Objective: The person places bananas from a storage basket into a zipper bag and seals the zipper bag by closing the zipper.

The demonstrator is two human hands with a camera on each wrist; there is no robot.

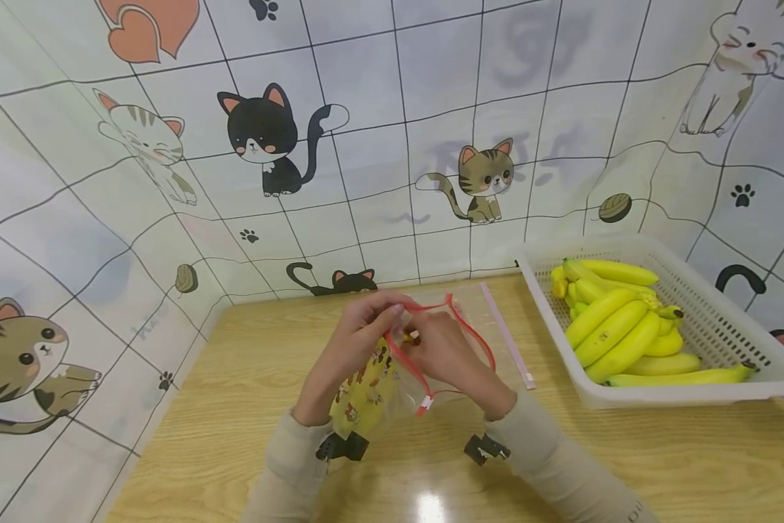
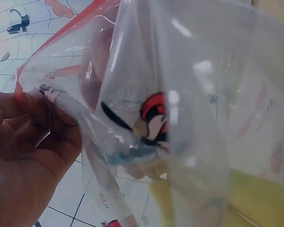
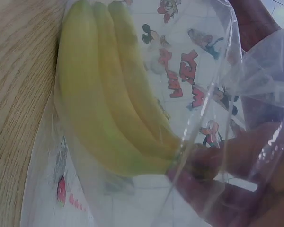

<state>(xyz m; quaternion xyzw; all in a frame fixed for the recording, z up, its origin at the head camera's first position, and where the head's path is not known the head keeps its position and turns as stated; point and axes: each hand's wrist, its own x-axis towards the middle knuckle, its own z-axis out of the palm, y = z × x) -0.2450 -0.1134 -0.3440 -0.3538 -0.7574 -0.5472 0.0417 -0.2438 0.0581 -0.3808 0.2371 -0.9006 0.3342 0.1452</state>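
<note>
A clear zip bag with cartoon prints and a red zip edge stands open over the table. My left hand pinches the bag's red rim at its left side, thumb against fingers. Reaching through the mouth, my right hand is inside the bag. In the right wrist view its fingers grip the stem end of a small bunch of bananas, seen through the plastic. The bananas lie within the bag, their tips pointing away from the hand. A white slider sits at the near end of the red zip.
Right of the hands, a white plastic basket holds several bananas. Another clear bag with a pink zip strip lies flat between it and the hands. Behind the wooden table stands a cat-patterned wall covering.
</note>
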